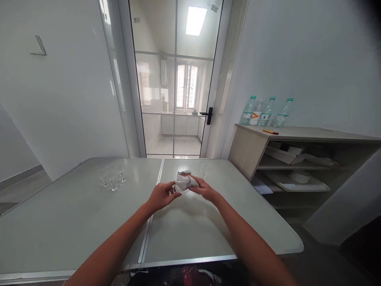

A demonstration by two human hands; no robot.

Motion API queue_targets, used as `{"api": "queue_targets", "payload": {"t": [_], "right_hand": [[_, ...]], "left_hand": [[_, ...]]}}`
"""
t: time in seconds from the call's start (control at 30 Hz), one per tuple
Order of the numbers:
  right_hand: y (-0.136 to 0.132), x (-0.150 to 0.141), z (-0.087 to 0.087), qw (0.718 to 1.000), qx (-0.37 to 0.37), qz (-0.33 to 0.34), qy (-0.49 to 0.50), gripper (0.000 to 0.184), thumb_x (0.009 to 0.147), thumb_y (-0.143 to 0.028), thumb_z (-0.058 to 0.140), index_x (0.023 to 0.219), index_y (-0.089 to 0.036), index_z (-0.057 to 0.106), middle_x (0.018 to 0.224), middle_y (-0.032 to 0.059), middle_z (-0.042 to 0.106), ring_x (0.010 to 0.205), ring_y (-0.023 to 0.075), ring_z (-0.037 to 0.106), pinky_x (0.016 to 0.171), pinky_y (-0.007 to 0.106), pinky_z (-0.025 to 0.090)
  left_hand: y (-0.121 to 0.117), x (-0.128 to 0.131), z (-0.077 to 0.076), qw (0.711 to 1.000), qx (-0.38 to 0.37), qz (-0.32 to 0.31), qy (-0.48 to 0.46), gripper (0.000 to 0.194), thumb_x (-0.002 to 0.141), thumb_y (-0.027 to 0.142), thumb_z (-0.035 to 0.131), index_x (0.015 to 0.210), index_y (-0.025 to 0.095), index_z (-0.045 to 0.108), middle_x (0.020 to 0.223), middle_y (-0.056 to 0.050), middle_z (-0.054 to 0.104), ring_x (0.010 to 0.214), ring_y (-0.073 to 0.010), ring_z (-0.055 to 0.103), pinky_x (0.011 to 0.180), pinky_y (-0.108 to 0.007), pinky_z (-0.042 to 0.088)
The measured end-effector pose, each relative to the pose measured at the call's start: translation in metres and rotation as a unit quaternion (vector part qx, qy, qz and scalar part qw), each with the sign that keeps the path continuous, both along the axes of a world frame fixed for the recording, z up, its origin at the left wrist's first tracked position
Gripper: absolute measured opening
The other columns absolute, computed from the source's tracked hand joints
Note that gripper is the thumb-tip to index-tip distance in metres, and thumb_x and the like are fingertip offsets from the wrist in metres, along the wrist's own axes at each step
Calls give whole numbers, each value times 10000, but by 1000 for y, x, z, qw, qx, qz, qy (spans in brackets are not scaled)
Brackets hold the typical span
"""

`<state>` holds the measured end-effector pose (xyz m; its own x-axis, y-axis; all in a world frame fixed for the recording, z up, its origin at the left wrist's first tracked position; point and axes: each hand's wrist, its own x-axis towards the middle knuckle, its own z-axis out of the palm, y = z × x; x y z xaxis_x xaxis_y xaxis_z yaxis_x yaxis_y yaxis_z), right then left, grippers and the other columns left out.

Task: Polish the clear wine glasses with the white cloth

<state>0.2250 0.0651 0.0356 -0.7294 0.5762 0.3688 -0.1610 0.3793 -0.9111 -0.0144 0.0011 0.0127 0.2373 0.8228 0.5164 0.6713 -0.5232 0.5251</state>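
A crumpled white cloth (185, 182) is bunched between my two hands above the table. My right hand (205, 188) is closed around its right side, fingers behind and thumb in front. At the left side of the cloth, my left hand (162, 194) has thumb and fingers curled in a pinch. Something clear, apparently part of a glass, shows faintly at its fingertips; the cloth covers the rest. Just beyond my right hand stands a clear stemmed glass (204, 170). Several more stemmed glasses (112, 180) are grouped farther left.
The pale table (89, 226) has a metal seam (145, 238) running front to back. A glass door (175, 87) with a black handle (210, 116) is beyond it. At right, a shelf unit (247, 149) carries several plastic bottles (267, 113) and a yellow-red pen-like item (270, 132).
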Motion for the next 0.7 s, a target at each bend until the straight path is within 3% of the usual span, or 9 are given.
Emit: {"api": "queue_targets", "payload": {"t": [0.1,0.17,0.23,0.37,0.53,0.7], "right_hand": [[-4,7,9,999,-5,32,-4,562,962,-601,503,1309,-186,654,1322,111,639,1255,305,547,1088,423,396],[-4,10,14,1000,19,17,-16,523,1012,-571,425,1301,-203,659,1372,104,615,1282,288,540,1113,424,380],[-3,12,17,998,57,7,-32,459,1021,-495,474,1389,-247,590,1431,92,580,1309,266,531,1118,420,386],[1,15,17,989,117,46,-72,546,955,-441,625,1464,-267,526,1481,102,550,1348,279,520,1108,433,416],[2,12,13,985,161,26,-62,477,854,-368,747,1293,-193,680,1278,124,693,1175,286,647,983,384,497],[-1,3,5,972,209,1,-111,330,853,-263,687,1170,-181,731,1076,70,748,914,202,688,833,297,502]], "left_hand": [[-3,1,7,999,-24,-23,-34,289,852,468,722,924,188,726,569,55,567,507,-87,392,545,-230,331],[-3,2,9,997,-38,-36,-49,286,857,450,719,971,188,727,563,59,553,504,-86,376,542,-230,326],[-4,3,8,997,-46,-33,-54,322,841,429,737,1064,197,710,592,59,578,508,-85,394,552,-228,338],[-5,4,4,991,-89,-44,-89,493,779,398,792,1176,224,559,611,85,605,504,-92,448,568,-225,368],[-7,7,1,983,-131,-73,-105,564,748,374,801,1044,264,334,593,122,591,516,-115,472,558,-225,345],[-7,8,-1,989,-133,-61,-38,574,747,391,787,984,272,278,625,94,641,562,-155,534,587,-248,346]]}}
